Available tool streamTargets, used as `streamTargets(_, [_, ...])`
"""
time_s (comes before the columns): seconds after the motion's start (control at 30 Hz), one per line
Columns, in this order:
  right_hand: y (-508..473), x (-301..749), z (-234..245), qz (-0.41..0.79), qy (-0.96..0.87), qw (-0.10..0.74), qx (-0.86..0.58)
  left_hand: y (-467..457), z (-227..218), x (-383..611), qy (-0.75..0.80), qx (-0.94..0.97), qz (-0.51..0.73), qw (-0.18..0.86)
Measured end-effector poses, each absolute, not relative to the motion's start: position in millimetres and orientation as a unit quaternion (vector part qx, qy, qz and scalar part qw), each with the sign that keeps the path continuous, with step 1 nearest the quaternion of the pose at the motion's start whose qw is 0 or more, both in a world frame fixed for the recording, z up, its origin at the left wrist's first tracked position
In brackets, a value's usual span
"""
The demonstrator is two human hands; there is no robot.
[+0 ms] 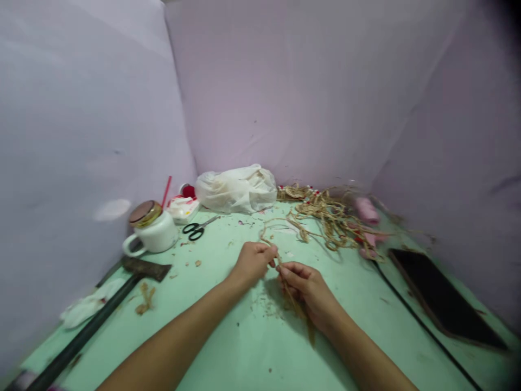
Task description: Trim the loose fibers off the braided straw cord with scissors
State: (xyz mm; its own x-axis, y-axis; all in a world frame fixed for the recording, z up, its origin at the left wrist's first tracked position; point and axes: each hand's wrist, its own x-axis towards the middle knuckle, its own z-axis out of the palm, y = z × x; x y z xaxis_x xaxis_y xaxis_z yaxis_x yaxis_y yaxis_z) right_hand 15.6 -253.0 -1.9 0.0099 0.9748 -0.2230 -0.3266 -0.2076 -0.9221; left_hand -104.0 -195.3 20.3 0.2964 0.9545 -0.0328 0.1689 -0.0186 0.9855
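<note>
In the middle of the green tabletop my left hand [251, 264] pinches a strand of brown jute twine [300, 310] between thumb and fingers. Just to its right and slightly nearer, my right hand [306, 289] grips the same strand, and the two hands almost touch. A flat, frayed end hangs down past my right palm. Beyond my hands the thin cord curves back toward a tangled heap of jute cord [331, 224]. Fibre crumbs lie on the table under my fingers.
At left stand a white mug [157, 232] with a jar lid on top, black-handled scissors [196, 230] and a long-handled hammer [101, 315]. A white plastic bag [238, 190] sits at the back. To the right are a pink thread spool [367, 210], a pink corded tool [369, 247] and a phone [445, 296].
</note>
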Motion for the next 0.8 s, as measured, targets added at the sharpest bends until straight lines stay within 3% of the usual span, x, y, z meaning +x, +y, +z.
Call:
streamTargets(0.13, [-251, 16, -5, 0.617, -0.303, 0.532, -0.493, -207, 43, -140, 0.489, 0.668, 0.375, 0.418])
streamTargets(0.23, [-250, 16, -7, 0.615, -0.304, 0.528, -0.501, -226, 64, -198, 0.544, 0.731, 0.338, 0.234])
streamTargets(0.37, [-250, 15, -7, 0.606, -0.309, 0.534, -0.503, -246, 77, -286, 0.717, 0.628, 0.29, 0.086])
streamTargets(0.53, [-252, 14, -6, 0.605, -0.303, 0.537, -0.503, -249, 76, -328, 0.771, 0.597, 0.218, 0.038])
streamTargets(0.8, [-253, 13, -6, 0.604, -0.299, 0.544, -0.5, -181, 65, -273, 0.7, 0.699, 0.146, 0.015])
